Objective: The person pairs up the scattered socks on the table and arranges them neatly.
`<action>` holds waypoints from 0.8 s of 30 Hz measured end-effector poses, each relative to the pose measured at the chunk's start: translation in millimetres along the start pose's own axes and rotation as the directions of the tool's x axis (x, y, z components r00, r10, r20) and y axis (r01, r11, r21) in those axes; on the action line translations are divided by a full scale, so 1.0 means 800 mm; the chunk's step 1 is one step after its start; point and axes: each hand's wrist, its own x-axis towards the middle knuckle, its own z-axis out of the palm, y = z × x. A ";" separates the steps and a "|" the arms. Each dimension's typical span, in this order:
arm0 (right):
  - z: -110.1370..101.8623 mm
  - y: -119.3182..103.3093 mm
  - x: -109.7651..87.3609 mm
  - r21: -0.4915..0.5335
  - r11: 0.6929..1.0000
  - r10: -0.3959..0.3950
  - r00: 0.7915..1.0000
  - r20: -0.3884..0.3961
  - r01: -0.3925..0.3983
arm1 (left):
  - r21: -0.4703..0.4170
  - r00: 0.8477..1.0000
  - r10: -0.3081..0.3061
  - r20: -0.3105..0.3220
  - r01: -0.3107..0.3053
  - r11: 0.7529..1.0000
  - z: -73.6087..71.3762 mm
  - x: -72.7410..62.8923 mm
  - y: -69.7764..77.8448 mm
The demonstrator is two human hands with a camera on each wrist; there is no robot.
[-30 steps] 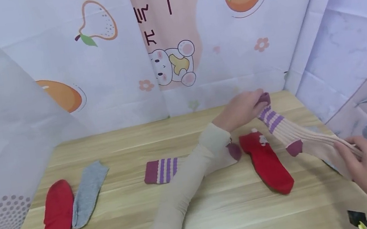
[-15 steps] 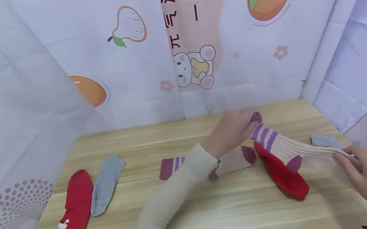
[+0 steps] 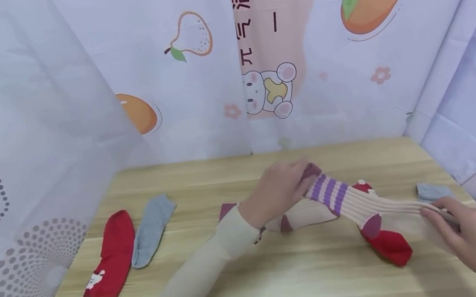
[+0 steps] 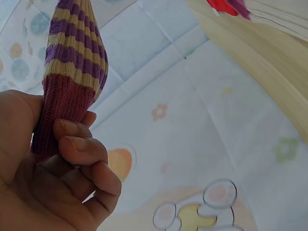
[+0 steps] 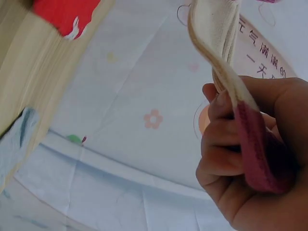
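Striped sock (image 3: 357, 202) stretched in the air between both hands, just above the desk (image 3: 286, 285).

Left hand (image 3: 278, 188) pinching the maroon cuff end, fingers (image 4: 82, 144) curled round it; right hand (image 3: 472, 231) clamped on the maroon toe end, fingers (image 5: 221, 139) wrapped round the fabric. Held over a matching striped sock (image 3: 303, 213) lying flat, with a red sock (image 3: 388, 244) underneath and partly covered. Best done, by judgement: keep even tension at both ends, line up cuff over cuff and heel over heel, lower flat without dragging the red sock along. Further off to the left, another red sock (image 3: 111, 260) and a grey sock (image 3: 150, 228) side by side; a second grey sock (image 3: 433, 190) near the right edge.
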 end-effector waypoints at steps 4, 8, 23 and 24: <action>0.006 -0.013 0.002 0.021 0.999 -0.046 0.999 0.000 0.046 | -0.021 1.000 -0.014 -0.005 0.014 1.000 -0.009 -0.025 -0.004; 0.007 -0.023 0.008 0.004 0.995 -0.104 0.994 -0.014 0.104 | -0.012 1.000 -0.016 -0.023 0.016 1.000 -0.018 -0.042 -0.007; 0.007 -0.062 0.040 0.009 0.961 -0.277 0.961 -0.013 0.277 | 0.156 0.997 -0.041 -0.061 0.050 0.987 -0.061 -0.100 -0.020; 0.008 -0.064 0.042 0.008 0.957 -0.290 0.957 -0.016 0.290 | 0.158 0.997 -0.042 -0.061 0.051 0.986 -0.063 -0.106 -0.021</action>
